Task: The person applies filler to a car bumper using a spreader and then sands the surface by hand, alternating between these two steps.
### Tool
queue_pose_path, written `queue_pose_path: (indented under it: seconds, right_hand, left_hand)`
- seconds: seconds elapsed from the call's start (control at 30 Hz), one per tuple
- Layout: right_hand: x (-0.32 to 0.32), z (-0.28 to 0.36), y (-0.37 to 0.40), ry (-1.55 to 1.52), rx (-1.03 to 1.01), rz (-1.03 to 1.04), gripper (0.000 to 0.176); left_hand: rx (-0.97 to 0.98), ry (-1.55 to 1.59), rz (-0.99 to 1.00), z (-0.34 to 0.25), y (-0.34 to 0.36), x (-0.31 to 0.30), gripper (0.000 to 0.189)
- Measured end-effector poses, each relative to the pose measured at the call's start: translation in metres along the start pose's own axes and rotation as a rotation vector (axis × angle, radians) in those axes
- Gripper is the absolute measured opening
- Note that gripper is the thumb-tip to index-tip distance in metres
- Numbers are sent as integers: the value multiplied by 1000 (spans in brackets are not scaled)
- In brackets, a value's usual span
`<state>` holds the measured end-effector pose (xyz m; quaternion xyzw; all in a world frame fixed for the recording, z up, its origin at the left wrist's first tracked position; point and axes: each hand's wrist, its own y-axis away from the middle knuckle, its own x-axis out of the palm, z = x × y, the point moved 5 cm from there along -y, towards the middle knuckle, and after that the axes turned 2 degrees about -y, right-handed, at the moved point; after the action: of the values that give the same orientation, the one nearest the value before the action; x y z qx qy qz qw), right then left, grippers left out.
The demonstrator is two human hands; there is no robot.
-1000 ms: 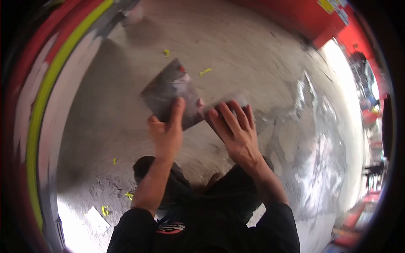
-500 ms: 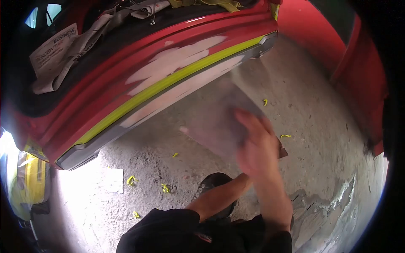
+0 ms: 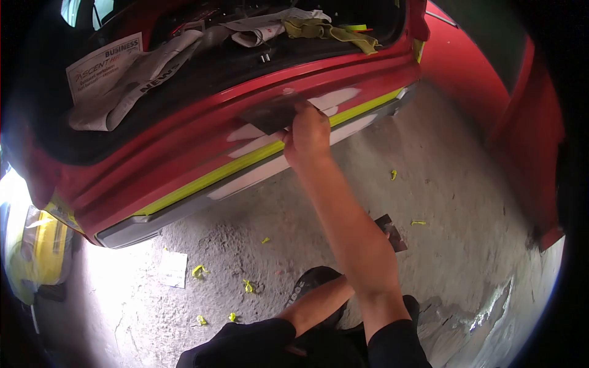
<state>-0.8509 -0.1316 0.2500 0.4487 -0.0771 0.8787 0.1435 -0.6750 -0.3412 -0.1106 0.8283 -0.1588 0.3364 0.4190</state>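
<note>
Right hand [image 3: 307, 132] is closed around a dark flat rectangular spreader blade [image 3: 270, 113], thumb and fingers pinching its near edge, blade pressed flat on the red car rear bumper [image 3: 178, 156] at a white filler patch [image 3: 336, 98]. That is the change: a second ago both hands were low over the grey concrete floor [image 3: 466, 184] with two dark sheets held together; half a second ago the right was mid-swing, blurred. Now the arm is stretched far out and the blade touches the panel, so the work looks to have shifted from the two sheets onto the bumper surface. Left forearm [image 3: 319, 300] crosses near, behind the right forearm; the left hand itself is hidden there, can't tell its grip. A second dark flat plate [image 3: 392, 233] pokes out just right of the right forearm, probably in that hidden hand. A yellow-green tape stripe [image 3: 202, 178] runs along the bumper below the patches. In the open boot, far: crumpled newspapers [image 3: 123, 73] left, an olive-yellow cloth [image 3: 325, 29] right. On the floor near left: yellow tape scraps [image 3: 197, 270], a white paper piece [image 3: 173, 268]. A black shoe [image 3: 310, 285] sits under the arms.
</note>
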Motion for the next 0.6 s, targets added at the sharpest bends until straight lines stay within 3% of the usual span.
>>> queue_pose_path:
  seconds: [0.27, 0.6]
  right_hand:
    - [16, 15, 1, 158, 20, -89, 22]
    - [45, 27, -24, 262, 38, 37, 29]
  left_hand:
    - [0, 9, 32, -5, 0, 11, 38]
    - [66, 38, 74, -43, -7, 29, 40]
